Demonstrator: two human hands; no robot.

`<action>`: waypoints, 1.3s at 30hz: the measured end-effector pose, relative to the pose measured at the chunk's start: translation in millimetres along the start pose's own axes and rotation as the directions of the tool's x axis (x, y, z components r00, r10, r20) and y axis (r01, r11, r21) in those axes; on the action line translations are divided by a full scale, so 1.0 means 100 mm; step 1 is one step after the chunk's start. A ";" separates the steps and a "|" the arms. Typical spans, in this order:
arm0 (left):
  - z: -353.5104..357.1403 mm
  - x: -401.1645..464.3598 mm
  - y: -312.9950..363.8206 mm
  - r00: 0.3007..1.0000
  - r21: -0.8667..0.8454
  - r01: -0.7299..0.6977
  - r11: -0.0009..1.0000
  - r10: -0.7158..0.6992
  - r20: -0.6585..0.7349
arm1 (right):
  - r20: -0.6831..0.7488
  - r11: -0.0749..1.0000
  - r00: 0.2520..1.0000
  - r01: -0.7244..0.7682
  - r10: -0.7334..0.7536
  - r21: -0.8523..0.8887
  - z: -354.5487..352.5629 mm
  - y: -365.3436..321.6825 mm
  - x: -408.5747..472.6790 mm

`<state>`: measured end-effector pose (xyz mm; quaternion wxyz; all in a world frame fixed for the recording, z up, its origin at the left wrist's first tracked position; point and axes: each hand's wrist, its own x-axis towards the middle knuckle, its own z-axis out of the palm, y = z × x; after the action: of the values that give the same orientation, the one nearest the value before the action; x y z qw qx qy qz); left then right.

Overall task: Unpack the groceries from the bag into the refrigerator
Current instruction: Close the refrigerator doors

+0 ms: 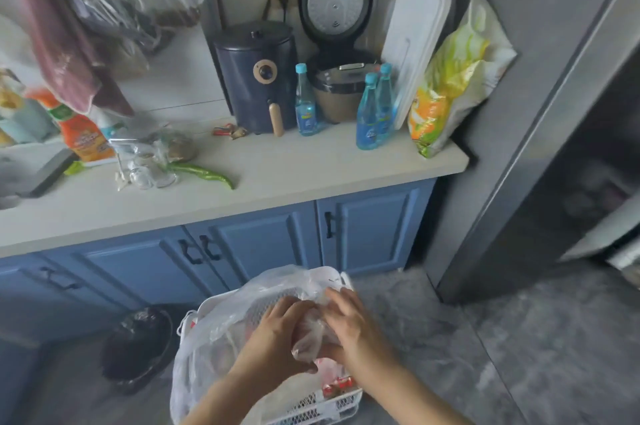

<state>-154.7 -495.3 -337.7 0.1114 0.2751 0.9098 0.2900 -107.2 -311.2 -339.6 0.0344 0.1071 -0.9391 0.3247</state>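
A clear plastic grocery bag (204, 338) sits in a white mesh basket (311, 407) on the floor at the bottom centre. Both hands hold a small clear-wrapped package (311, 334) just above the basket. My left hand (277, 334) grips its left side, my right hand (349, 324) its right side. Red-and-white packets (334, 381) lie in the basket under my right wrist. The grey refrigerator (512, 113) stands on the right, its door (568, 85) swung open and its dark interior (595, 189) blurred.
A counter (277, 175) over blue cabinets (259, 244) carries an air fryer (258, 78), an open rice cooker (337, 43), three blue bottles (369, 113), a snack bag (450, 78) and a green pepper (204, 171). A black bin (138, 345) stands left of the basket.
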 end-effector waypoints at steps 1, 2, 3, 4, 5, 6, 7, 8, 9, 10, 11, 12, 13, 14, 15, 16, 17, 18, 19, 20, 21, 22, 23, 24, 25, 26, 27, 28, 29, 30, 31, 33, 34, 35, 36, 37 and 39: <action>0.01 0.10 0.17 0.999 -0.002 -0.038 0.999 0.038 0.020 | -0.044 1.000 0.999 -0.028 0.027 -0.010 -0.16 0.05 -0.09; 0.03 0.21 0.36 0.996 0.002 -0.077 0.997 0.077 0.040 | -0.092 0.998 0.994 -0.055 0.052 -0.032 -0.32 0.12 -0.18; 0.06 0.32 0.55 0.991 0.014 -0.120 0.993 0.119 0.059 | -0.135 0.995 0.988 -0.082 0.074 -0.053 -0.48 0.21 -0.28; 0.11 0.43 0.76 0.984 0.029 -0.162 0.986 0.159 0.079 | -0.166 0.992 0.982 -0.106 0.094 -0.066 -0.64 0.30 -0.39; 0.17 0.54 0.97 0.975 0.040 -0.201 0.979 0.196 0.100 | -0.192 0.988 0.975 -0.129 0.112 -0.080 -0.82 0.40 -0.50; 0.25 0.66 1.21 0.966 0.042 -0.235 0.971 0.228 0.124 | -0.220 0.984 0.967 -0.152 0.128 -0.095 -1.01 0.52 -0.62; 0.33 0.77 1.46 0.955 0.037 -0.263 0.964 0.254 0.151 | -0.248 0.979 0.958 -0.177 0.146 -0.104 -1.20 0.63 -0.76; 0.42 0.88 1.73 0.943 0.028 -0.289 0.957 0.280 0.179 | -0.281 0.973 0.946 -0.201 0.164 -0.109 -1.40 0.75 -0.91; 0.53 0.98 2.00 0.930 0.018 -0.316 0.949 0.306 0.202 | -0.313 0.965 0.931 -0.234 0.189 -0.114 -1.59 0.87 -1.07; 0.64 1.07 2.28 0.916 0.007 -0.346 0.938 0.337 0.216 | -0.342 0.955 0.914 -0.273 0.218 -0.120 -1.78 0.99 -1.25; 0.77 1.15 2.56 0.902 -0.002 -0.375 0.927 0.365 0.230 | -0.364 0.941 0.897 -0.314 0.251 -0.128 -1.97 1.11 -1.43; 0.90 1.22 2.83 0.886 -0.011 -0.407 0.913 0.398 0.240 | -0.386 0.924 0.879 -0.355 0.279 -0.140 -2.15 1.23 -1.62; 1.03 1.28 3.10 0.868 -0.022 -0.436 0.900 0.427 0.254 | -0.408 0.904 0.858 -0.400 0.312 -0.150 -2.32 1.36 -1.81; 1.17 1.34 3.35 0.848 -0.034 -0.468 0.883 0.460 0.264 | -0.427 0.886 0.839 -0.436 0.337 -0.158 -2.50 1.47 -1.99; 1.29 1.39 3.60 0.826 -0.046 -0.498 0.866 0.490 0.279 | -0.440 0.869 0.823 -0.466 0.359 -0.163 -2.66 1.57 -2.17; 1.40 1.44 3.83 0.802 -0.058 -0.530 0.846 0.523 0.290 | -0.456 0.855 0.808 -0.490 0.373 -0.170 -2.83 1.64 -2.34; 1.50 1.48 4.05 0.781 -0.068 -0.555 0.829 0.548 0.300 | -0.475 0.840 0.791 -0.515 0.386 -0.174 -2.99 1.71 -2.50; 1.60 1.53 4.25 0.761 -0.077 -0.580 0.811 0.573 0.305 | -0.498 0.822 0.770 -0.541 0.399 -0.177 -3.13 1.76 -2.65; 1.68 1.57 4.44 0.743 -0.080 -0.600 0.796 0.592 0.312 | -0.520 0.807 0.751 -0.562 0.406 -0.182 -3.27 1.82 -2.78; 1.76 1.62 4.62 0.728 -0.079 -0.618 0.782 0.608 0.316 | -0.543 0.792 0.734 -0.580 0.408 -0.190 -3.41 1.86 -2.88; 1.83 1.68 4.77 0.717 -0.079 -0.631 0.772 0.619 0.322 | -0.560 0.778 0.720 -0.596 0.410 -0.197 -3.55 1.91 -2.97; 1.89 1.74 4.92 0.708 -0.080 -0.639 0.765 0.626 0.328 | -0.562 0.766 0.711 -0.611 0.422 -0.199 -3.68 1.94 -3.03; 1.93 1.81 5.05 0.699 -0.082 -0.646 0.759 0.632 0.334 | -0.541 0.757 0.711 -0.625 0.450 -0.192 -3.81 1.99 -3.06; 1.97 1.90 5.18 0.691 -0.080 -0.654 0.752 0.638 0.340 | -0.525 0.753 0.709 -0.633 0.471 -0.180 -3.92 2.06 -3.09; 2.00 1.99 5.30 0.685 -0.077 -0.662 0.746 0.643 0.344 | -0.523 0.751 0.705 -0.638 0.479 -0.173 -4.03 2.16 -3.11; 2.03 2.10 5.41 0.681 -0.071 -0.666 0.743 0.644 0.348 | -0.527 0.747 0.701 -0.642 0.480 -0.172 -4.13 2.26 -3.11; 2.07 2.21 5.51 0.678 -0.070 -0.669 0.740 0.647 0.349 | -0.532 0.744 0.698 -0.645 0.480 -0.174 -4.22 2.37 -3.10; 2.11 2.34 5.61 0.677 -0.075 -0.671 0.738 0.651 0.344 | -0.536 0.737 0.690 -0.654 0.486 -0.172 -4.31 2.49 -3.09; 2.15 2.48 5.70 0.676 -0.081 -0.672 0.736 0.655 0.338 | -0.543 0.733 0.681 -0.660 0.491 -0.164 -4.41 2.61 -3.06; 2.20 2.61 5.78 0.675 -0.088 -0.674 0.733 0.660 0.331 | -0.553 0.732 0.673 -0.663 0.491 -0.156 -4.50 2.73 -3.03; 2.25 2.76 5.86 0.672 -0.094 -0.677 0.730 0.665 0.326 | -0.565 0.734 0.669 -0.661 0.482 -0.157 -4.61 2.87 -3.01; 2.35 3.06 6.03 0.665 -0.103 -0.685 0.721 0.677 0.317 | -0.570 0.739 0.672 -0.654 0.473 -0.159 -4.84 3.13 -2.92; 2.40 3.22 6.12 0.661 -0.109 -0.689 0.716 0.683 0.311 | -0.563 0.743 0.676 -0.652 0.476 -0.154 -4.97 3.27 -2.88; 2.45 3.40 6.22 0.658 -0.116 -0.692 0.713 0.688 0.307 | -0.555 0.743 0.678 -0.652 0.482 -0.150 -5.10 3.42 -2.82; 2.49 3.57 6.31 0.655 -0.121 -0.693 0.711 0.691 0.307 | -0.550 0.741 0.679 -0.654 0.486 -0.152 -5.24 3.56 -2.77; 2.54 3.74 6.41 0.651 -0.122 -0.695 0.708 0.693 0.309 | -0.542 0.734 0.679 -0.661 0.495 -0.158 -5.37 3.70 -2.72; 2.62 4.08 6.61 0.644 -0.125 -0.699 0.704 0.697 0.315 | -0.521 0.719 0.679 -0.675 0.517 -0.166 -5.64 3.99 -2.63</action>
<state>-107.8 307.7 -177.1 0.1448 0.6500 0.7011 0.2549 56.9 389.4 -171.2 0.1533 -0.2942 -0.9292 0.1627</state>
